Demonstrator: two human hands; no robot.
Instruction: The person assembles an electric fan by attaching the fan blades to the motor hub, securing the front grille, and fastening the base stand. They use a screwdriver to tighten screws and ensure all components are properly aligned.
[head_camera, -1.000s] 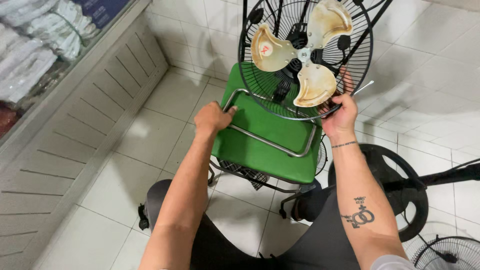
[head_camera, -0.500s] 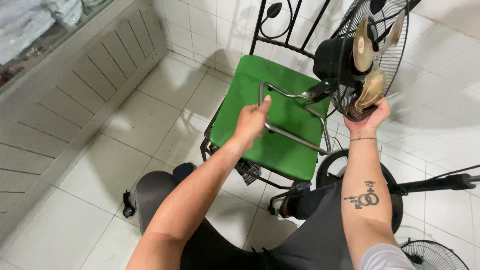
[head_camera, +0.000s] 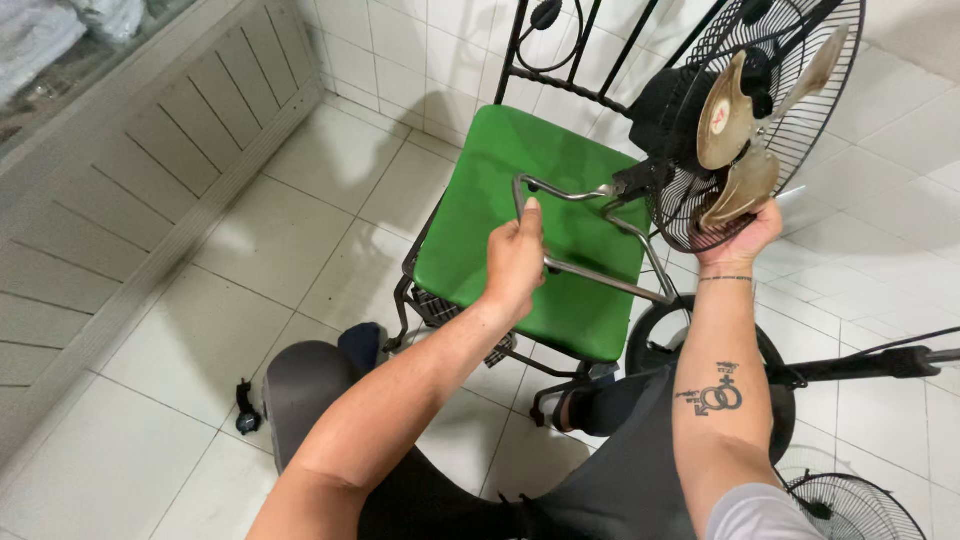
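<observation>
Nearest the camera, the person's dark-trousered knees frame the white tiled floor (head_camera: 300, 240). The left hand (head_camera: 515, 262) has its fingers wrapped tight around the bent metal bracket (head_camera: 590, 275), which lies over the green chair seat (head_camera: 520, 190). Beyond it, the fan head (head_camera: 745, 120) has swung up: half a second ago it leaned lower, and now it stands on edge, blades (head_camera: 735, 150) facing sideways. The right hand (head_camera: 745, 235) cups the black grille's bottom rim, fingers closed on it. So the fan is being turned over, off the seat. Farther off stand the chair back and tiled wall.
</observation>
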